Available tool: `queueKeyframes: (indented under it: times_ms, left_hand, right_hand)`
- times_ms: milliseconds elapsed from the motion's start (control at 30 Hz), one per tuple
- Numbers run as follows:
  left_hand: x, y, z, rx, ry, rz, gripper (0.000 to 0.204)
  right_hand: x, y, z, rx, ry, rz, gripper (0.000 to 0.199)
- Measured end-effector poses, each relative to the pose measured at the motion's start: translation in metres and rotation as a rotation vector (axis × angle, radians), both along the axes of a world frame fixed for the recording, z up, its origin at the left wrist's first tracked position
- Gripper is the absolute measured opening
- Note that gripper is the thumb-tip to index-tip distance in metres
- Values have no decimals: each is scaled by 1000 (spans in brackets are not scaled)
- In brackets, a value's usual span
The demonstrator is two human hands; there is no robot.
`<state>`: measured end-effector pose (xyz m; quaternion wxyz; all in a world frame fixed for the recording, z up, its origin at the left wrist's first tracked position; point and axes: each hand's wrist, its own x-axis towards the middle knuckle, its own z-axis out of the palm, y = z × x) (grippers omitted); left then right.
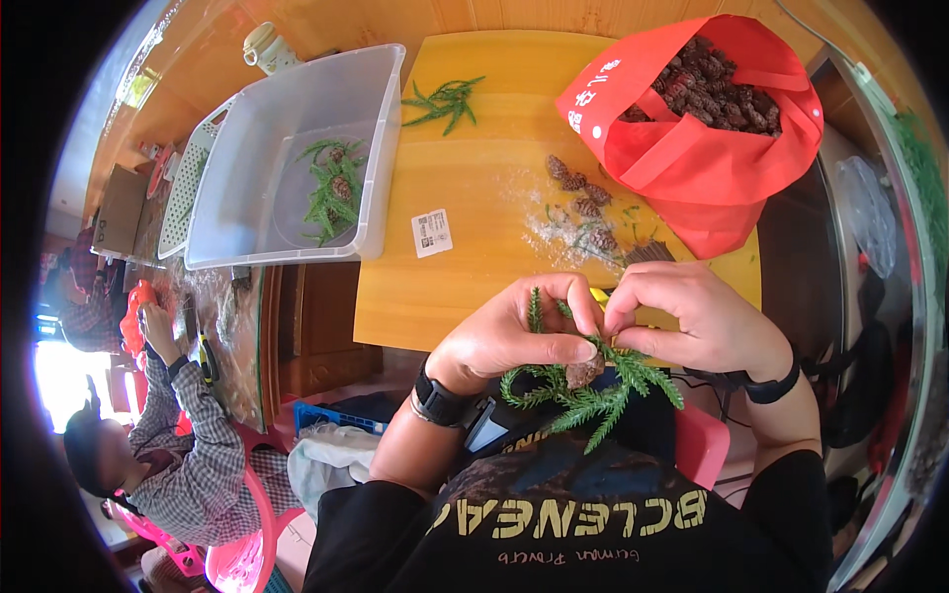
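Note:
Close to my body, just past the table's near edge, my left hand [524, 331] pinches a green artificial pine sprig [618, 395] between thumb and fingers. A brown pine cone [585, 372] sits amid its needles, right below my left thumb. My right hand [692, 314] is closed in a pinch beside it, fingertips close to the left ones. What lies between those right fingertips is too small to make out. Something yellow shows behind the hands, mostly hidden.
On the yellow table [474, 188] lie loose pine cones [587, 207], white flakes, a label [432, 232] and a green sprig [447, 103]. A red bag [682, 178] of cones stands far right. The clear bin [287, 128] at left holds finished-looking sprigs. A person [193, 465] sits left.

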<state>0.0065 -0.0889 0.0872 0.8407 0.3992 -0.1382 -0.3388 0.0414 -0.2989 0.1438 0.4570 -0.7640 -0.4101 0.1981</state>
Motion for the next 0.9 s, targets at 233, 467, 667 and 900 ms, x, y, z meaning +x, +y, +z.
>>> queueKeyframes:
  times_ms: [233, 467, 667, 900]
  left_hand:
    - [1, -3, 4, 239, -72, 87, 16]
    - [1, -1, 1, 43, -31, 63, 12]
    - [1, -1, 3, 59, -37, 52, 14]
    - [-6, -12, 17, 839, -858, 397, 11]
  right_hand:
    - [-2, 1, 11, -180, -204, -73, 8]
    - [-1, 2, 4, -8, -261, -45, 8]
    - [-3, 3, -2, -2, -162, -43, 10]
    - [-8, 6, 0, -276, -222, -227, 11]
